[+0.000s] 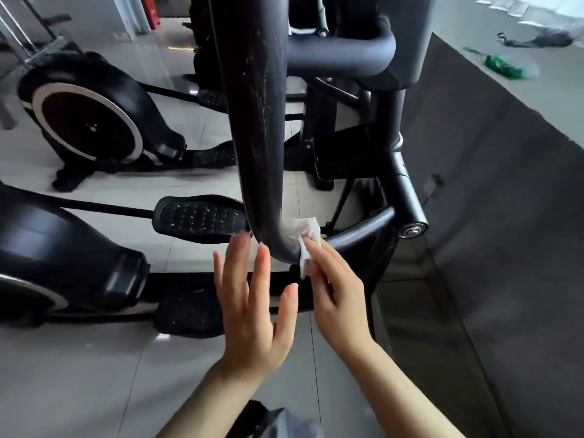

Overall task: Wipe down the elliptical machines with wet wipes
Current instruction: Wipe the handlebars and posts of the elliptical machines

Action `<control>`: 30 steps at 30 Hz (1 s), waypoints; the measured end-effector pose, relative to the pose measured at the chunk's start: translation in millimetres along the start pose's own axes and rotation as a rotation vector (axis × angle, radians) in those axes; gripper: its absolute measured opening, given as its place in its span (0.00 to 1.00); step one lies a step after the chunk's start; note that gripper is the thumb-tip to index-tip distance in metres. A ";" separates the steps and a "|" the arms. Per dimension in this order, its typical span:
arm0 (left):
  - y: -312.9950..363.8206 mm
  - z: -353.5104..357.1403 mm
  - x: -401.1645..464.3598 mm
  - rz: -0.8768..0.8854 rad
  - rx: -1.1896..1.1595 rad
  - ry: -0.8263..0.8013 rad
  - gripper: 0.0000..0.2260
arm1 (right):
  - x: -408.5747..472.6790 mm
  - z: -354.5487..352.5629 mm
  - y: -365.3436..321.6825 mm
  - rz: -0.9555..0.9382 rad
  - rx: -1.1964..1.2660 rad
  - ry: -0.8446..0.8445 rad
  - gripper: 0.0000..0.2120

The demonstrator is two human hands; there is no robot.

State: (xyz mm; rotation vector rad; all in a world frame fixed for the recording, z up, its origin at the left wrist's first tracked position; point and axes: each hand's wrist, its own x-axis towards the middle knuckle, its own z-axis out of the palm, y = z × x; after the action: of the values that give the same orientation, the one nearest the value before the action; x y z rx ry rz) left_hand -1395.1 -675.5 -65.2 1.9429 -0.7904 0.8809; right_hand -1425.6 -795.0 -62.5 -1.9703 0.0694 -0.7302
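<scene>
Your right hand (335,295) is pinching a crumpled white wet wipe (305,240) and pressing it against the right side of the bend in the thick, scuffed black handlebar tube (257,121) of the nearest elliptical machine, where the tube is curving at its lowest visible point. Your left hand (252,311) is hovering just left of that bend with its fingers straight and spread, grasping nothing; whether its fingertips are touching the tube is unclear. Beyond the tube, a black studded foot pedal (199,218) is lying above the pale grey tiled floor (79,374), and a second, darker pedal (189,314) is sitting lower, partly behind your left hand. At the left edge, the glossy black flywheel housing (63,248) of the near machine is filling the frame, while farther back a second elliptical's black wheel cover with a white ring (88,121) is standing on the floor. To the right, a grey ledge (505,77) is carrying a crumpled green wrapper (502,66) and a dark object too blurred to identify.
</scene>
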 end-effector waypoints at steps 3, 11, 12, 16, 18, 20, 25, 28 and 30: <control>-15.3 -1.5 12.7 0.225 0.256 0.020 0.31 | -1.1 11.1 -18.4 -0.061 0.108 0.003 0.21; -23.3 -9.5 14.2 0.299 0.326 0.025 0.33 | 27.3 -30.2 82.4 -0.205 -0.590 0.021 0.21; -21.7 -9.6 14.0 0.291 0.316 0.024 0.33 | 33.4 -32.7 85.9 -0.186 -0.604 0.022 0.21; -12.6 -12.1 13.8 0.247 0.264 0.002 0.31 | 41.6 -17.9 50.3 -0.069 -0.368 -0.038 0.20; -8.9 -13.7 14.1 0.231 0.223 -0.008 0.29 | 27.7 -5.8 21.5 -0.042 -0.157 -0.053 0.20; -6.1 -17.4 16.6 0.231 0.162 -0.006 0.27 | 12.9 4.1 -7.1 -0.050 0.026 -0.003 0.18; 7.1 -36.6 42.0 0.101 -0.205 0.015 0.25 | 23.7 9.4 -67.3 -0.215 0.280 0.112 0.19; 27.3 -47.7 74.9 -0.041 -0.519 0.035 0.25 | 56.0 6.9 -109.5 -0.287 0.351 0.166 0.19; 38.7 -54.0 91.8 -0.064 -0.644 0.006 0.25 | 80.0 5.6 -139.1 -0.341 0.413 0.229 0.19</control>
State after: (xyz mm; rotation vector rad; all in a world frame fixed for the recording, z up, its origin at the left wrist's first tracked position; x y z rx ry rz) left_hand -1389.7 -663.5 47.4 1.3847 -0.8715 0.5041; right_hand -1392.5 -748.0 87.4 -1.5125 -0.2674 -1.0954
